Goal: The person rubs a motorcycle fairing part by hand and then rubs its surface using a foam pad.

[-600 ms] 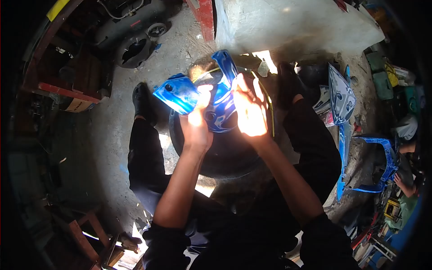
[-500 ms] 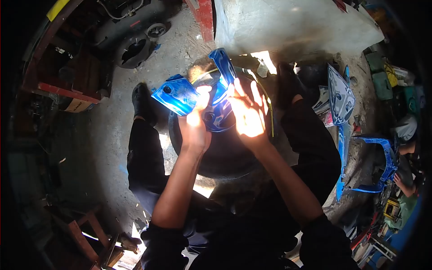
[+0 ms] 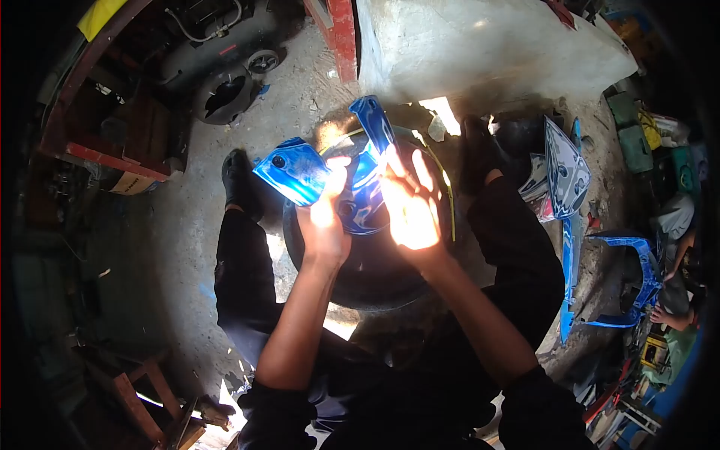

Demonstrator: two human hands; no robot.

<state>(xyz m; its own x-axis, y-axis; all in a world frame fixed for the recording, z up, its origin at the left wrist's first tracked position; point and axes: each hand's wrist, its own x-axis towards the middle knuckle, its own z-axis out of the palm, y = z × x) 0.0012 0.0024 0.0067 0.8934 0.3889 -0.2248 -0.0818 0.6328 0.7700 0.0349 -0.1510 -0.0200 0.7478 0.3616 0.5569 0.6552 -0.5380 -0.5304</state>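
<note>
A glossy blue plastic body panel point(image 3: 291, 174), curved with two raised ends and a round hole in the left one, is held above a dark round tub point(image 3: 375, 289) between my knees. My left hand point(image 3: 324, 217) is closed round the panel's left part, thumb on top. My right hand point(image 3: 412, 206) lies against the panel's right arm point(image 3: 370, 120), its fingers stretched and slightly apart. Strong sunlight washes out both hands, so anything thin under the right fingers cannot be made out.
Scuffed blue-and-grey panels point(image 3: 566, 169) and a blue frame-shaped part point(image 3: 641, 274) lie to the right. Beyond them another person's hand point(image 3: 671, 318) shows among tools. A red metal post point(image 3: 341, 45) stands ahead; an air compressor tank point(image 3: 217, 56) sits front left.
The whole scene sits slightly lower in the view, as if my head tilted up. Both hands and the panel keep nearly the same places relative to each other.
</note>
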